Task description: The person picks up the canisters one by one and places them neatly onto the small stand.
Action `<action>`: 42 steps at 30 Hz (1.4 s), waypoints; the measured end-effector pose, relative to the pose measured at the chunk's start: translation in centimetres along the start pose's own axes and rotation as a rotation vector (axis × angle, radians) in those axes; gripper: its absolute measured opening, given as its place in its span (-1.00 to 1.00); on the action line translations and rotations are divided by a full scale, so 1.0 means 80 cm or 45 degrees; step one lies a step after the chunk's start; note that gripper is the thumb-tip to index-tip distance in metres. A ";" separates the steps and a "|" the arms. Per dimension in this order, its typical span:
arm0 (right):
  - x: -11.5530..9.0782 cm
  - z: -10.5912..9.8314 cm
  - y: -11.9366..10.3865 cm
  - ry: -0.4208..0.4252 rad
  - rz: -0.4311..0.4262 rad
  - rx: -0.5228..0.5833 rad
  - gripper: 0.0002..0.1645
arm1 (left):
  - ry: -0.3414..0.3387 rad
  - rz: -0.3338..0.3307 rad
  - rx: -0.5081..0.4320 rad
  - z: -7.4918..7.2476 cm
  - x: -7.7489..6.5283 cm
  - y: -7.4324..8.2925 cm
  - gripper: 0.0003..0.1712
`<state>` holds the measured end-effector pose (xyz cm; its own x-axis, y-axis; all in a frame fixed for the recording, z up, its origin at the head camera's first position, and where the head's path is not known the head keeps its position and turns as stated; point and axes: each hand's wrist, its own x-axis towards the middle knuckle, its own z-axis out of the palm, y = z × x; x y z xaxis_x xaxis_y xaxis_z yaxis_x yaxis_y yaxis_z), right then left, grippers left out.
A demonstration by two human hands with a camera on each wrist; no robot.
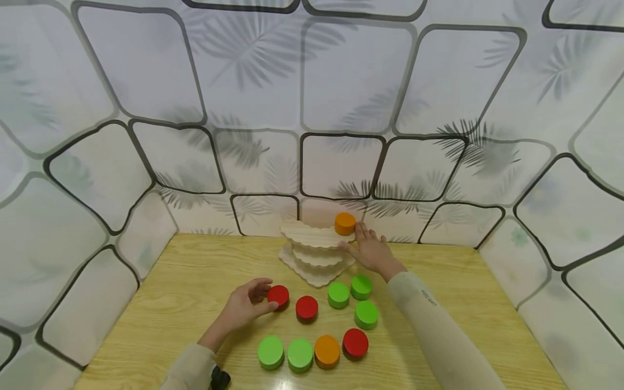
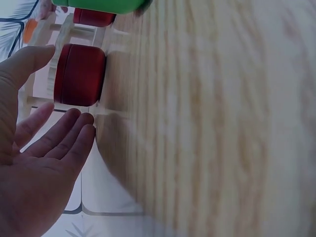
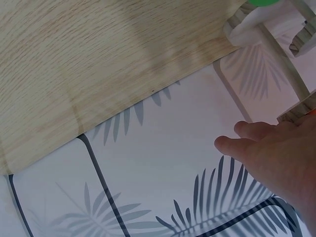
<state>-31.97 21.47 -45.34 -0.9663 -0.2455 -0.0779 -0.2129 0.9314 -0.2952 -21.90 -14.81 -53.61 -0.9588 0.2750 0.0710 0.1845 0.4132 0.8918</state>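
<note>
The left hand (image 1: 245, 306), loosely spread and not gripping, frames a red tin (image 1: 278, 297) on the wooden table (image 1: 195, 271) — an even pinch should keep it level. The right hand (image 1: 372, 251), fingers extended, is beside the orange tin (image 1: 345, 223) atop the tiered stand (image 1: 312, 234); gentle contact would best avoid tipping it.

Five green cylinders (image 1: 366, 312), three red (image 1: 306, 307), two orange (image 1: 327, 349).

Pale wood-grain table (image 1: 195, 287), white backdrop (image 1: 351, 76) on 3 sides, grey leaf prints (image 1: 255, 40), dark rounded outlines (image 1: 341, 135)
</note>
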 end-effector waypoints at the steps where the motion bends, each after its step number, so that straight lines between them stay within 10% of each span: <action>1: 0.000 0.000 0.000 -0.001 0.000 0.004 0.19 | -0.003 -0.001 0.009 0.000 0.000 -0.001 -0.27; 42: -0.001 0.000 -0.002 0.024 -0.009 -0.091 0.17 | -0.078 -0.022 0.122 -0.001 0.004 -0.001 -0.23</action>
<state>-31.88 21.30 -45.26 -0.9671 -0.2476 -0.0580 -0.2288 0.9467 -0.2268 -22.23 -14.81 -53.65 -0.9476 0.3182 0.0261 0.1908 0.4987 0.8455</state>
